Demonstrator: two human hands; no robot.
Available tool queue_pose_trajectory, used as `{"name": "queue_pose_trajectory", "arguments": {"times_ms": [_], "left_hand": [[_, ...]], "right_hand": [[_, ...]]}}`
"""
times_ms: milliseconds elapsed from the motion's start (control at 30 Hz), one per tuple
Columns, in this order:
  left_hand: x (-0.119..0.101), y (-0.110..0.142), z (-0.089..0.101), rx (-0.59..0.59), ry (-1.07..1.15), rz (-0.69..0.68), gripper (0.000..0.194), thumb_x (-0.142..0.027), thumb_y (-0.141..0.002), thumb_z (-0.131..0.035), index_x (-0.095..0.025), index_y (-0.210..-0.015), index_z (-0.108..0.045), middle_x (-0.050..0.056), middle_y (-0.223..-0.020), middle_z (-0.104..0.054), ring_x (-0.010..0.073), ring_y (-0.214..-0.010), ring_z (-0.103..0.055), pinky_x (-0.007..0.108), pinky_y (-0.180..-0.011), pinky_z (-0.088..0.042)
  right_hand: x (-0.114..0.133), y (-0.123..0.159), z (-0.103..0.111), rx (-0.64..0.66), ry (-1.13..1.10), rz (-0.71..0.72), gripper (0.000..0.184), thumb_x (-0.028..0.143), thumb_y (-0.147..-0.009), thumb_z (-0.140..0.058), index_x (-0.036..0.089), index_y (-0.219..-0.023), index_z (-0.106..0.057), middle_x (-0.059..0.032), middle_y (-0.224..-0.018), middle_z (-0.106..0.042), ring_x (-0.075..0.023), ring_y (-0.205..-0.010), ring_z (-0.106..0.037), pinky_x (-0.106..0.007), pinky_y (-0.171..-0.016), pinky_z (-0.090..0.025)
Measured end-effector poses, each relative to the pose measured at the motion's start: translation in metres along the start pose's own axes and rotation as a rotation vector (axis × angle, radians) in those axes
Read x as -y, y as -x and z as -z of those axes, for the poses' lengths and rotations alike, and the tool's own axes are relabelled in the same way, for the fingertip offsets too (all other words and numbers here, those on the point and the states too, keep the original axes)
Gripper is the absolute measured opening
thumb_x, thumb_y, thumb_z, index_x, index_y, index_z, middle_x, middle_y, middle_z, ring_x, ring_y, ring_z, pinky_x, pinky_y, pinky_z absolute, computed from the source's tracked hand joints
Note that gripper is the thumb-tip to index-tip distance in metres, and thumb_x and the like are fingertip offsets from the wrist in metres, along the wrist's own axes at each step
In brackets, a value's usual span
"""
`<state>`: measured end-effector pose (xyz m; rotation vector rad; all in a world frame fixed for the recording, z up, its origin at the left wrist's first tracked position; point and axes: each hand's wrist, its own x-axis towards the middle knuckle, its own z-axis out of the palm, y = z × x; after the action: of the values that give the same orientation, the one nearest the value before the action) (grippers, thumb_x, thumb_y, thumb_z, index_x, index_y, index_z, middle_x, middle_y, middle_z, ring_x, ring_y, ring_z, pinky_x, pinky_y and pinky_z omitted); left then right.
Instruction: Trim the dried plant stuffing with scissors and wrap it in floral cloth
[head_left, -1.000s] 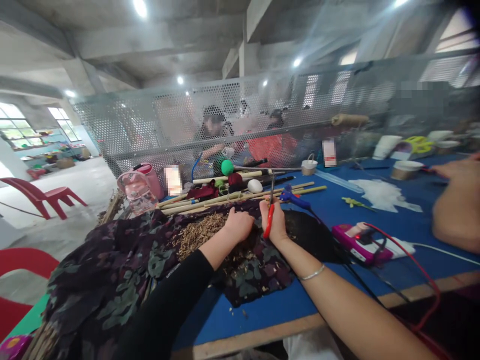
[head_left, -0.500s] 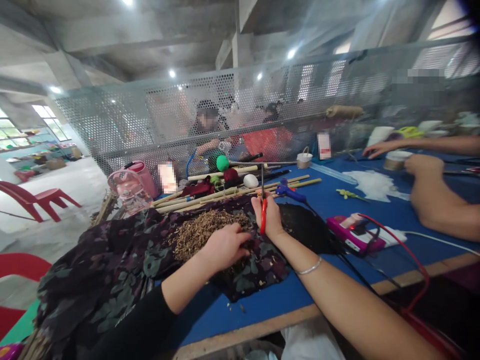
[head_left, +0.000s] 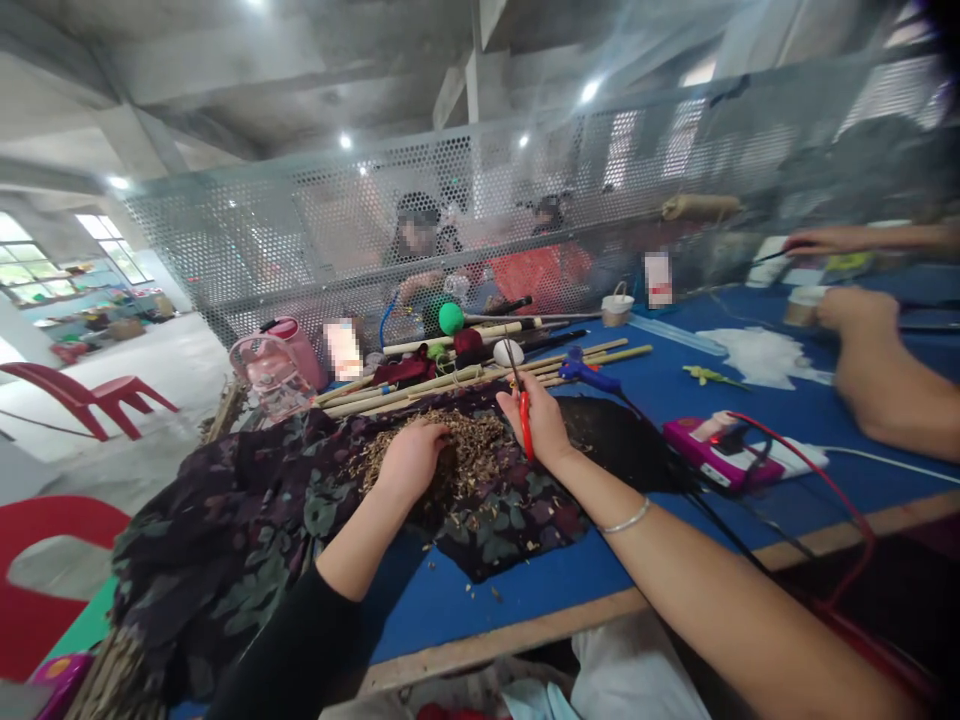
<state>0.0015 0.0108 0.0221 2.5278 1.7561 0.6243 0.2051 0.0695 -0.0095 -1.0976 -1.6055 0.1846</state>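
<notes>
My left hand (head_left: pixel 411 462) is on the near left part of a heap of small dried brown bits (head_left: pixel 476 450). Its fingers are curled together, and what they hold is hidden. The heap lies on a dark floral cloth (head_left: pixel 225 520) spread over the blue tabletop. To the right of the heap, my right hand (head_left: pixel 544 425) is closed around a pair of red-handled scissors (head_left: pixel 526 425), blades pointing up and slightly left. Loose bits are scattered on the cloth and the table near its front edge.
Behind the cloth lie several sticks (head_left: pixel 420 387), a green ball (head_left: pixel 451 319) and a blue glue gun (head_left: pixel 589 373). A purple power strip (head_left: pixel 701 455) with cords sits at right. A co-worker's arms (head_left: pixel 870 370) reach in beyond it. A perforated metal screen (head_left: pixel 315 230) stands behind.
My left hand has moved left across the heap, its fingers now more curled. The scissors in my right hand have tilted a little left. The view has shifted slightly.
</notes>
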Motion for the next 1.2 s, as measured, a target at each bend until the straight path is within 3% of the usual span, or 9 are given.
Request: {"name": "queue_pose_trajectory", "arguments": {"times_ms": [167,267,433,500,733,900,967,1100,1200], "left_hand": [[0.0,0.01,0.004,-0.12,-0.004,-0.083,0.029,-0.022,-0.084,-0.049,-0.02,-0.109,-0.062,0.008,-0.118,-0.056,0.0202,-0.108,-0.052,0.03,-0.093,-0.043],[-0.009,0.019,0.013,-0.149,-0.042,-0.077,0.025,-0.022,-0.085,-0.046,-0.021,-0.099,-0.066,0.007,-0.104,-0.061,0.0197,-0.1,-0.055,0.031,-0.088,-0.044],[-0.019,0.031,0.02,0.367,-0.1,0.006,0.021,-0.039,-0.072,-0.061,-0.021,-0.065,-0.069,0.005,-0.066,-0.064,0.0212,-0.066,-0.061,0.029,-0.06,-0.046],[-0.017,0.03,0.016,0.479,-0.096,0.047,0.028,-0.044,-0.071,-0.06,-0.02,-0.06,-0.069,0.007,-0.062,-0.064,0.0218,-0.062,-0.061,0.029,-0.057,-0.044],[0.002,0.014,0.022,0.186,0.335,0.127,0.032,-0.04,-0.081,-0.045,-0.018,-0.085,-0.068,0.003,-0.079,-0.069,0.0158,-0.071,-0.059,0.024,-0.066,-0.042],[-0.016,0.023,0.014,0.536,0.311,-0.019,0.028,-0.04,-0.063,-0.068,-0.02,-0.083,-0.068,0.0,-0.071,-0.067,0.0143,-0.064,-0.058,0.022,-0.059,-0.04],[-0.024,0.026,0.002,0.549,0.208,-0.055,0.023,-0.034,-0.061,-0.071,-0.021,-0.08,-0.069,0.001,-0.071,-0.067,0.0145,-0.062,-0.057,0.022,-0.057,-0.039],[-0.027,0.023,-0.009,0.471,0.249,-0.055,0.009,-0.026,-0.07,-0.063,-0.02,-0.072,-0.069,0.0,-0.066,-0.066,0.0133,-0.061,-0.056,0.022,-0.057,-0.039],[-0.016,0.018,0.001,0.233,0.377,0.092,0.015,-0.032,-0.073,-0.06,-0.019,-0.073,-0.068,0.0,-0.069,-0.067,0.0129,-0.064,-0.057,0.022,-0.062,-0.04]], "right_hand": [[0.0,0.002,-0.005,0.029,0.008,0.031,0.036,0.042,-0.079,-0.054,0.016,-0.104,-0.055,-0.0081,-0.082,-0.062,-0.0207,-0.073,-0.058,-0.033,-0.07,-0.047],[-0.002,0.003,-0.005,0.039,0.009,0.043,0.036,0.042,-0.079,-0.054,0.017,-0.105,-0.055,-0.008,-0.083,-0.062,-0.0206,-0.073,-0.058,-0.033,-0.07,-0.047],[-0.001,0.003,-0.001,0.031,0.004,0.043,0.037,0.043,-0.079,-0.054,0.017,-0.106,-0.054,-0.008,-0.083,-0.063,-0.0208,-0.074,-0.058,-0.032,-0.07,-0.047],[0.0,0.003,0.0,0.027,0.004,0.039,0.037,0.043,-0.079,-0.055,0.017,-0.106,-0.054,-0.008,-0.082,-0.063,-0.0209,-0.074,-0.058,-0.032,-0.07,-0.047],[0.004,0.002,0.002,0.025,0.016,0.038,0.038,0.046,-0.079,-0.054,0.018,-0.104,-0.055,-0.0079,-0.081,-0.063,-0.0209,-0.072,-0.058,-0.032,-0.069,-0.046],[0.004,0.002,0.002,0.039,0.026,0.055,0.038,0.046,-0.078,-0.055,0.018,-0.104,-0.055,-0.0075,-0.083,-0.063,-0.0205,-0.072,-0.057,-0.031,-0.068,-0.045],[0.003,0.002,0.002,0.044,0.027,0.06,0.038,0.046,-0.078,-0.056,0.018,-0.105,-0.055,-0.0081,-0.084,-0.063,-0.0209,-0.073,-0.058,-0.031,-0.068,-0.045],[0.003,0.001,0.003,0.042,0.029,0.069,0.039,0.045,-0.078,-0.056,0.017,-0.105,-0.055,-0.0086,-0.084,-0.063,-0.0212,-0.073,-0.058,-0.031,-0.067,-0.045],[0.003,0.002,0.002,0.043,0.044,0.077,0.039,0.045,-0.077,-0.056,0.017,-0.104,-0.056,-0.0084,-0.083,-0.063,-0.0211,-0.071,-0.058,-0.032,-0.067,-0.046]]}}
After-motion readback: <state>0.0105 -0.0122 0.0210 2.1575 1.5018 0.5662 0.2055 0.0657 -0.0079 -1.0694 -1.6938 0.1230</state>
